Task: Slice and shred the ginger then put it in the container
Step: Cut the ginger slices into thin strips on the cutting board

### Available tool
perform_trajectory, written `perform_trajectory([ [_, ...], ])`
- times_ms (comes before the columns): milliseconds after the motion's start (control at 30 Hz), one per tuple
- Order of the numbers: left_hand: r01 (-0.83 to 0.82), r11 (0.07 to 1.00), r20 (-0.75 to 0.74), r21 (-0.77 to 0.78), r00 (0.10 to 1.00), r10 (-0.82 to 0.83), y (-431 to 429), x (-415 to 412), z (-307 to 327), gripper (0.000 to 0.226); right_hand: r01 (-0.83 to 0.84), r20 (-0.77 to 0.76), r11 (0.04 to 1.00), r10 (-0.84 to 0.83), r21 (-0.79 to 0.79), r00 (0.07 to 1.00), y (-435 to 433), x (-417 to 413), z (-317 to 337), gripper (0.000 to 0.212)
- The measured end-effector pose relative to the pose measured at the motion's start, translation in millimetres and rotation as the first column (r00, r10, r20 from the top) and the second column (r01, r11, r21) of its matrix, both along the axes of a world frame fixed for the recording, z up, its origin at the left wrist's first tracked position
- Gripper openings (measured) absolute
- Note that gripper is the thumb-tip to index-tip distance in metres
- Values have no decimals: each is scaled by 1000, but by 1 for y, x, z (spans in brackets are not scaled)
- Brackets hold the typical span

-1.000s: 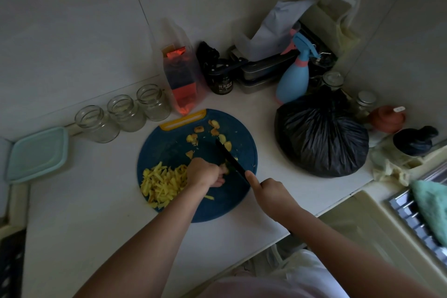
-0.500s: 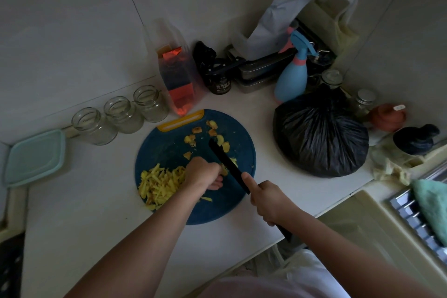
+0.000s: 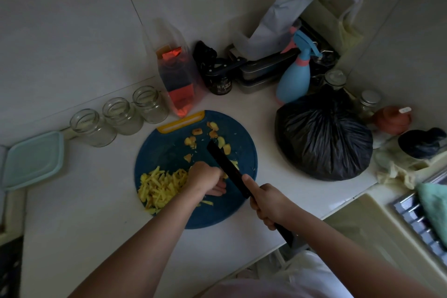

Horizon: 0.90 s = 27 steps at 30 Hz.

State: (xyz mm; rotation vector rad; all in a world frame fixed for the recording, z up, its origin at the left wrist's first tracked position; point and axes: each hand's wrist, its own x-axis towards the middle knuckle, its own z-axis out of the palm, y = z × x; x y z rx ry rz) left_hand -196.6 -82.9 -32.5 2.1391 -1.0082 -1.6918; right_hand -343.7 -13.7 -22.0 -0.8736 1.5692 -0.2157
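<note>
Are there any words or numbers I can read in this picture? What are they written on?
dark jar: white characters on its label, too blurred to read.
reddish-brown pot: a small white tag on top, too small to read.
orange packet inside the clear bag: no writing that can be made out.
Nothing else here shows any writing, so no text can be quoted.
</note>
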Motion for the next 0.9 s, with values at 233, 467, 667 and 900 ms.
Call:
perform_trajectory([
  [233, 126, 992, 116, 13, 985, -127, -9, 4, -7, 25, -69, -77, 997, 66, -32, 995, -4, 3, 2, 67],
  [467, 161, 987, 186, 23, 969, -162, -14, 2, -13, 18, -77, -68, 997, 78, 15, 995, -7, 4, 3, 68],
  [667, 230, 973, 187, -31, 957, -221, -13, 7, -15, 18, -95, -66, 995, 97, 35, 993, -9, 10, 3, 68],
  [900, 271, 962, 179, -36, 949, -260, -14, 10, -22, 20, -104, -72, 993, 109, 60, 991, -12, 11, 0, 70],
])
